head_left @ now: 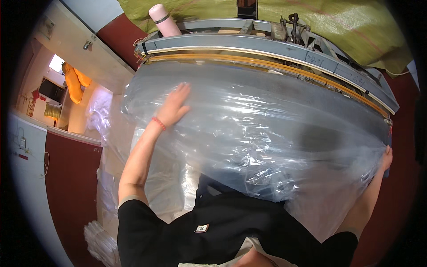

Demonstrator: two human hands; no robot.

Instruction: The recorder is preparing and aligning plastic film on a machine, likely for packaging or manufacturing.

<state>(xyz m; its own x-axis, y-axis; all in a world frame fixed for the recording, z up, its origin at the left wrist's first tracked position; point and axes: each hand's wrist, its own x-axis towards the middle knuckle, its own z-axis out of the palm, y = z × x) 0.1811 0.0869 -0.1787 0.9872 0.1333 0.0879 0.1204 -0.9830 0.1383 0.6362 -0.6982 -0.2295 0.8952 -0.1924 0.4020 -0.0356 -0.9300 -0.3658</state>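
A big clear plastic sheet point(231, 115) lies across the middle, and it runs from about 10 o'clock to 4 o'clock. It is shiny and full of wrinkles, with lots of bright spots of light.

The left hand point(172, 107) is at 10 o'clock. It lies palm down on top of the sheet. Its fingers are stretched out and close together, and the thumb sticks out to the side. A red bead bracelet point(159, 123) is around that wrist.

The right hand point(388, 158) is just past 3 o'clock, at the far end of the sheet. Its fingers are bent in and pinch the edge, and the folds bunch up beside them. It is hard to tell where each finger sits.

A long gray metal bar point(267, 48) curves from 11 o'clock to 3 o'clock. Just below it runs a thin yellow strip point(249, 60). A pink bottle point(163, 20) leans at 11 o'clock, behind the bar. A dark metal clamp point(293, 27) is at 1 o'clock. A big green-yellow cloth point(329, 20) hangs between 1 and 2 o'clock.

The person's black shirt point(240, 227) is at 6 o'clock.
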